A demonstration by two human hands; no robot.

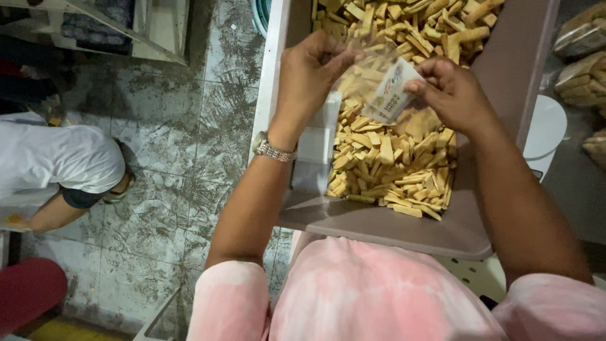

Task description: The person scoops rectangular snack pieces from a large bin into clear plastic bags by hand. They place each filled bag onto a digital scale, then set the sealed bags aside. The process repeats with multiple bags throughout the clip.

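Note:
My left hand [310,76] and my right hand [453,91] hold a clear plastic bag [366,82] between them over a big brown tray [404,230]. The left fingers pinch the bag's upper left edge. My right thumb and fingers grip a small printed paper label [391,93] at the bag's mouth. Below the bag lies a heap of pale yellow stick-shaped snacks [391,164] filling the tray. A metal watch [273,150] sits on my left wrist.
Filled clear bags of the same snacks [581,69] lie at the right, beside a white round lid-like object [546,129]. On the dirty tiled floor [183,145] at the left, another person in a white shirt [53,164] crouches. A red object [28,290] sits at bottom left.

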